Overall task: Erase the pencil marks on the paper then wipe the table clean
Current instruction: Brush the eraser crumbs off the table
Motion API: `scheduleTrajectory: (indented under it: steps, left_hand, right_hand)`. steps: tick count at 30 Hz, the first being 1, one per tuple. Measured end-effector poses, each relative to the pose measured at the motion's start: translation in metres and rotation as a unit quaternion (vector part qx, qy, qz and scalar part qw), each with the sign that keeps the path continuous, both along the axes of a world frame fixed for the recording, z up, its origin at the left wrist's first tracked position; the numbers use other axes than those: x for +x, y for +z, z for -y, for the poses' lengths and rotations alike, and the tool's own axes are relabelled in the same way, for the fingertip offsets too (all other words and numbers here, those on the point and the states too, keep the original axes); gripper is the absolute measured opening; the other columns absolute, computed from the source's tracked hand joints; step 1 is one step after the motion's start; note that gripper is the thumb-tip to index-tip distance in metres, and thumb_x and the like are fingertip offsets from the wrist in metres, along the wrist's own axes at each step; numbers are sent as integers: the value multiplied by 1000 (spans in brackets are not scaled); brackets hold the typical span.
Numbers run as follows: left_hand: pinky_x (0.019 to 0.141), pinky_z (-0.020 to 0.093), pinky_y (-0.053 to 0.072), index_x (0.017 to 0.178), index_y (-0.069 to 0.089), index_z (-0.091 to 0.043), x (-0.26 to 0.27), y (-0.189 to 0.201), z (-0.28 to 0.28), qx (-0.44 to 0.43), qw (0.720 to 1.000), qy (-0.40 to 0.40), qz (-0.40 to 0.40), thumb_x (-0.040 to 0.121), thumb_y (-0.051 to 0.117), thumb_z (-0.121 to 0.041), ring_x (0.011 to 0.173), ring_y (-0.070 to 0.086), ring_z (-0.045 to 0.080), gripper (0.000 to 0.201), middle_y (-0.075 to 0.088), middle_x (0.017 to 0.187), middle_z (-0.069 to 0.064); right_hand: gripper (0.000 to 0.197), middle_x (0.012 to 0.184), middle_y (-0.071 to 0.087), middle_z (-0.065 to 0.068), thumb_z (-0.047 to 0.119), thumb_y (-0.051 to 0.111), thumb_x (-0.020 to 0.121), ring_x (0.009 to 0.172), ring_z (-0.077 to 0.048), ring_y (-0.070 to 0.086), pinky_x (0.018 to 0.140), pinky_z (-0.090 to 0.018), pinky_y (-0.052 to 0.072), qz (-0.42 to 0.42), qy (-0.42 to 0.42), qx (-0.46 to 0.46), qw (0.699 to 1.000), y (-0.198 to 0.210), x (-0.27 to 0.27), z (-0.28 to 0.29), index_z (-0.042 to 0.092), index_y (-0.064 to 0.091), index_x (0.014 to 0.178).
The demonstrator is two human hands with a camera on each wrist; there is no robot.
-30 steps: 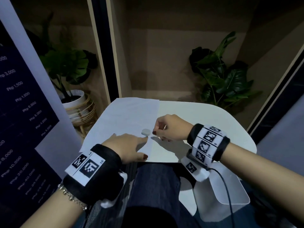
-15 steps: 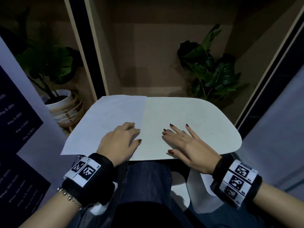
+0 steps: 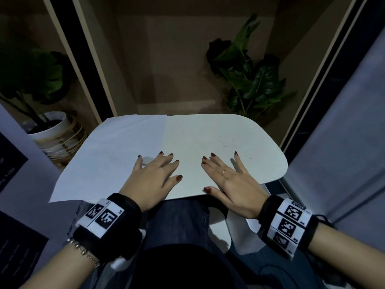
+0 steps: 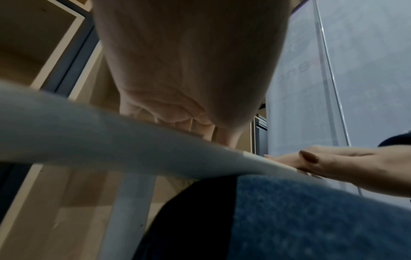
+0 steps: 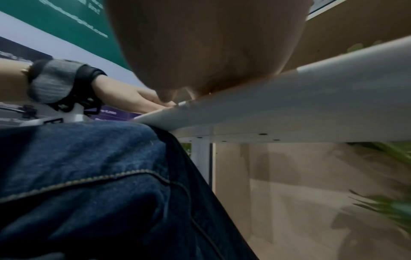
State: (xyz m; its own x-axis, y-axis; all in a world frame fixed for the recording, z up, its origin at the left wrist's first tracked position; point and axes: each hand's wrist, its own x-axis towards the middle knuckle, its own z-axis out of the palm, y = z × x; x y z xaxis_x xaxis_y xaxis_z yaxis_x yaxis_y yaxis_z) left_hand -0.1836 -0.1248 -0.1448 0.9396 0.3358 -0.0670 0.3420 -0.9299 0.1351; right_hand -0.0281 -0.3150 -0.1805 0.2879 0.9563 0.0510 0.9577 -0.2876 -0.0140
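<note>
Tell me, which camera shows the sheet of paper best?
The head view: the whole paper lies flat on the table's left side, under the left hand. The left wrist view shows only a blurred pale edge; in the right wrist view I cannot make it out.

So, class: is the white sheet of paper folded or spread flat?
Spread flat. The white sheet of paper lies open on the white rounded table, no folds visible, left hand resting on it.

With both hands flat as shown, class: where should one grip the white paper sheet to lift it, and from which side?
Pinch the white paper sheet at its near-left corner, coming from the left: that corner overhangs the white rounded table, so fingers can get beneath.
</note>
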Motion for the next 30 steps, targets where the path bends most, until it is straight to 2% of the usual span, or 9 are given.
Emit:
scheduleTrajectory:
  steps: [3,8,12,15,18,22,25,28,30]
  left_hand:
    - [119,52,2,152,29,-31,5,0,3,8,1000,-3,-9,102,25,-53,150,11,10,54,15,163,-10]
    - [119,56,3,152,26,-28,15,-1,5,43,999,2,-29,102,20,-54,149,15,12,57,14,163,-8]
    - [118,57,4,151,28,-26,25,-2,4,57,998,13,-34,101,17,-55,148,18,11,59,16,163,-7]
    - [117,58,6,151,27,-23,31,-4,4,68,997,13,-46,101,15,-56,148,20,13,61,17,162,-4]
    - [117,58,4,153,22,-20,36,-7,6,87,995,14,-48,103,13,-50,148,20,15,60,14,163,-1]
    - [119,54,4,153,22,-14,39,-10,10,120,992,7,-34,106,14,-36,147,22,18,53,16,163,3]
    - [120,45,14,153,21,-12,42,-12,8,141,990,-3,-30,106,14,-33,148,21,18,53,16,163,6]
    - [119,37,20,153,21,-8,45,-15,6,107,994,-9,-11,106,19,-29,148,21,20,51,15,163,9]
    - [116,33,23,154,19,-7,46,-15,7,93,996,-11,8,106,22,-26,148,20,20,51,12,164,9]
  right_hand:
    - [93,166,2,9,70,-18,84,152,-7,-10,121,-46,-14,-14,-34,-7,999,3,12,11,21,7,159]
    - [90,165,-1,11,69,-12,83,150,-4,-11,116,-40,-20,-33,-102,-17,994,4,38,38,23,6,159]
    - [94,166,3,10,71,-14,81,151,-5,-9,119,-44,-14,-29,-158,-30,987,5,54,57,23,9,159]
    - [101,166,10,6,74,-18,79,152,-8,-5,121,-51,-9,-17,-203,-17,979,9,57,60,21,17,157]
    - [102,166,4,4,75,-19,80,151,-8,-12,120,-46,-15,-56,-141,8,988,20,35,48,20,16,158]
    - [83,165,-1,11,64,-3,89,150,-4,-14,119,-41,-18,-115,13,-30,993,23,-6,27,22,12,159]
    - [82,164,1,12,64,-4,89,150,-4,-13,121,-47,-17,-99,-14,-32,994,18,7,34,23,10,159]
    - [97,166,3,8,71,-20,81,151,-7,-11,121,-49,-14,-35,-73,-38,996,21,26,42,23,10,159]
    - [93,166,1,6,68,-14,84,151,-9,-12,120,-45,-18,-39,-48,-41,997,25,17,36,20,10,159]
